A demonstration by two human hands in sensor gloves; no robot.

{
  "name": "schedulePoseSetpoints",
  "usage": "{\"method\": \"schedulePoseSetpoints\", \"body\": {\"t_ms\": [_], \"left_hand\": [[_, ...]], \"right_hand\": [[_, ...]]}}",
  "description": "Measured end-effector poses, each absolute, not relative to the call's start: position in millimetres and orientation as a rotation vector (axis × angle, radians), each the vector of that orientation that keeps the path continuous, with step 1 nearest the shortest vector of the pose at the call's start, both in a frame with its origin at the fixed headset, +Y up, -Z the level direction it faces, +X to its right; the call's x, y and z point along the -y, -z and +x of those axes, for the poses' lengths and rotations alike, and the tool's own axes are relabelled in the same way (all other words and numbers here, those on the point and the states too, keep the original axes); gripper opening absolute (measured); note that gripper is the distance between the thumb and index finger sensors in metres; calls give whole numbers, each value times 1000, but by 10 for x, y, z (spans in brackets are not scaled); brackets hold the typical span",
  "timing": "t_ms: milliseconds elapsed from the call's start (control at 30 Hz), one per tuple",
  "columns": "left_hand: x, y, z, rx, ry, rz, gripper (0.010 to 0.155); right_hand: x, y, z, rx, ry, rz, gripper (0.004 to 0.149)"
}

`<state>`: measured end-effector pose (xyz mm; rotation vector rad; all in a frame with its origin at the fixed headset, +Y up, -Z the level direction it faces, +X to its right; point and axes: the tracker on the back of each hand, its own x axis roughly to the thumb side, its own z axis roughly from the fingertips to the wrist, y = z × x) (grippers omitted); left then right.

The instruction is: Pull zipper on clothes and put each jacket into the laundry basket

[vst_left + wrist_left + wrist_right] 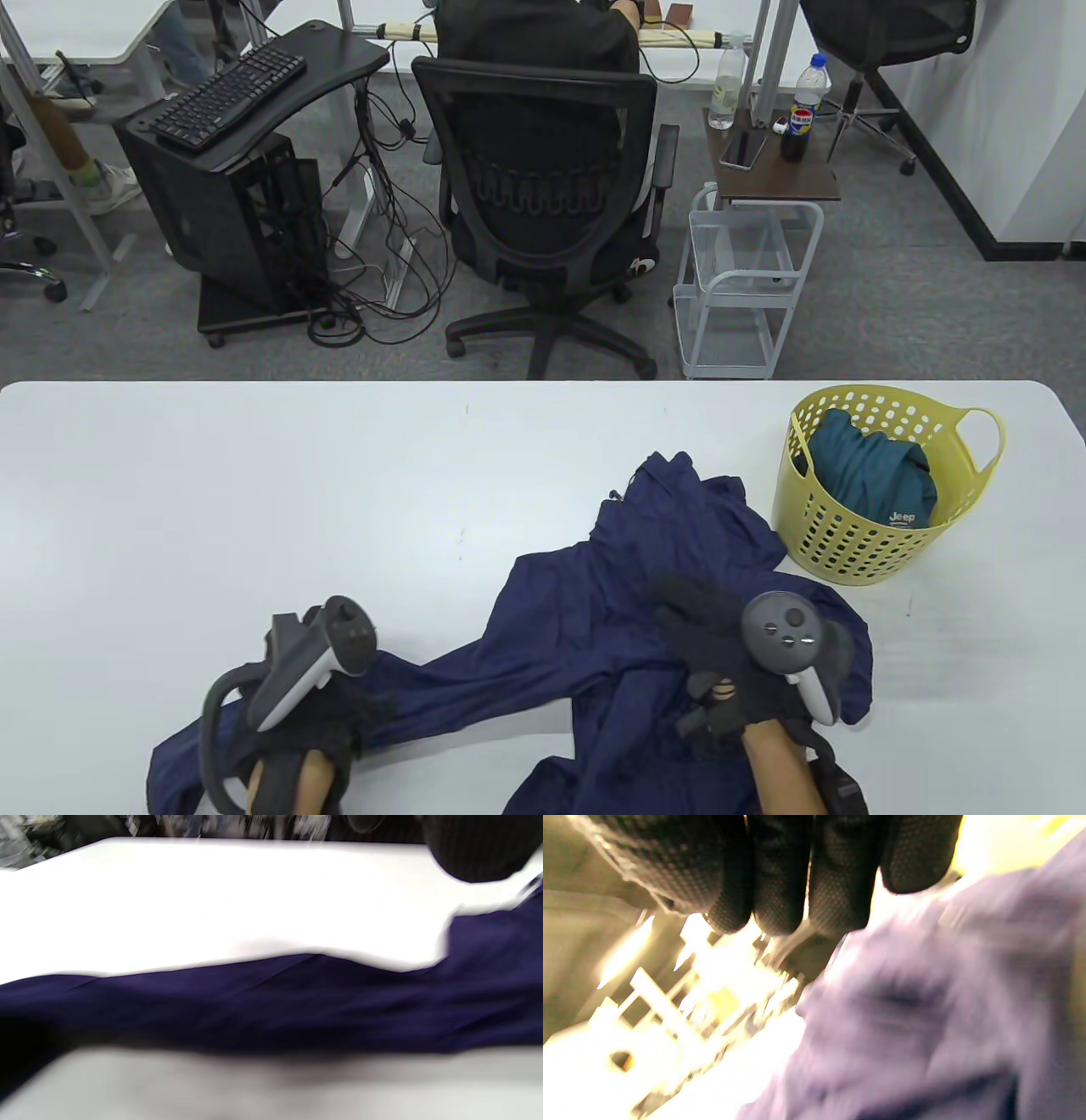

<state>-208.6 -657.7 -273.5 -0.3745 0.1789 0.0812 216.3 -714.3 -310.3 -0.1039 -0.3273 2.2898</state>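
Navy jacket (611, 611) lies crumpled on the white table (254, 492), spread across its near-centre part, one sleeve trailing toward the near-left edge. Its far tip reaches toward the yellow basket (840, 535), which stands on the table at far right, just beside the jacket's right side. Teal jacket (874, 475) already sits bunched inside the basket, a "Jeep" label showing.

Left hand (339, 722) rests on the sleeve near the table's near-left edge, tracker on its back. Finger state: cannot tell from the table view, as the tracker and glove hide them. Left wrist view is blurred; it shows only the navy sleeve (271, 1005) stretched across the table (212, 899) and a dark glove part at the top right corner.

Right hand (730, 654) sits on the jacket body, near-right of centre, tracker on top. In the right wrist view its fingers (780, 870) hang side by side, pressed together and curled down, with fabric (925, 1005) right under them; the view is overexposed and blurred, so cannot tell whether they pinch cloth or only touch it. Zipper not identifiable in any view.

Beyond the table: office chair (543, 212) with a person seated, keyboard (229, 93) on a black stand, white wire cart (738, 289), two bottles (806, 106) on a small side table.
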Motion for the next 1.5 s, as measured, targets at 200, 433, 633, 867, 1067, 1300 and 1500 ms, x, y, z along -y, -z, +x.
{"method": "schedulePoseSetpoints", "body": {"t_ms": [200, 433, 633, 867, 1067, 1300, 1500], "left_hand": [[6626, 2905, -1145, -49, -270, -158, 71], [6965, 3060, -326, 49, -166, -267, 72], [7302, 3057, -184, 74, -121, -298, 71], [7281, 2941, -342, 78, -118, -209, 70], [7145, 2802, -367, 145, -273, -85, 66], [7221, 2842, -513, 159, -439, -86, 79], [7311, 2961, -727, 93, -463, -81, 77]], "right_hand": [[7379, 3031, 2942, 335, -2330, -574, 39], [7657, 3158, 2903, -108, -2467, -728, 75], [7666, 3232, 2700, -115, -2618, -685, 50], [7436, 3154, 2416, 131, -2576, -490, 41], [7372, 3033, 2162, 219, -2053, -311, 41], [7532, 3062, 1625, -133, -1651, 65, 43], [7558, 3035, 1415, -330, -1579, 243, 59]]}}
